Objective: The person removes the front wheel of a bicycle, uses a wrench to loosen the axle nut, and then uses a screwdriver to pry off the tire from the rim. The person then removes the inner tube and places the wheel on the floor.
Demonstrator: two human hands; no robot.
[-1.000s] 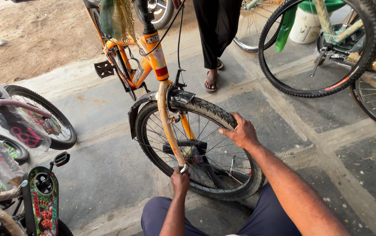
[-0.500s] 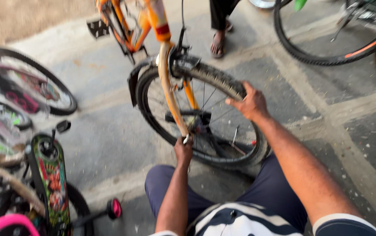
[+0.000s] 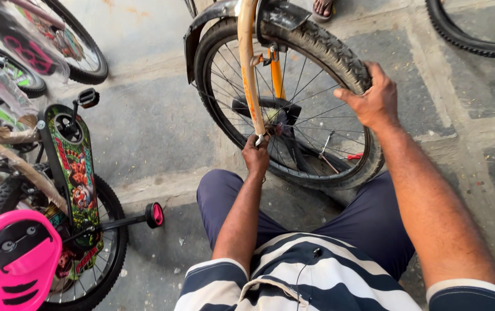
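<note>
An orange bicycle's front wheel (image 3: 316, 46) with a knobby black tyre stands right in front of me on the paving. My right hand (image 3: 372, 99) grips the tyre on its upper right side. At the lower end of the orange fork leg (image 3: 247, 69), next to the hub axle, my left hand (image 3: 256, 156) is closed on a small tool or nut; what it holds is hidden by the fingers. A black mudguard (image 3: 213, 14) curves over the top of the wheel. My knees in dark blue trousers sit just below the wheel.
A small children's bicycle with a pink seat (image 3: 14, 259), a printed green chain guard (image 3: 75, 167) and a pink-tipped pedal (image 3: 155, 214) stands at my left. More wrapped bicycles (image 3: 34, 40) crowd the upper left. Another tyre (image 3: 472, 40) and a person's sandalled foot (image 3: 323, 8) lie beyond.
The camera has tilted down and moved closer to the wheel. My right hand has stayed on the tyre and my left hand has stayed at the fork end.
</note>
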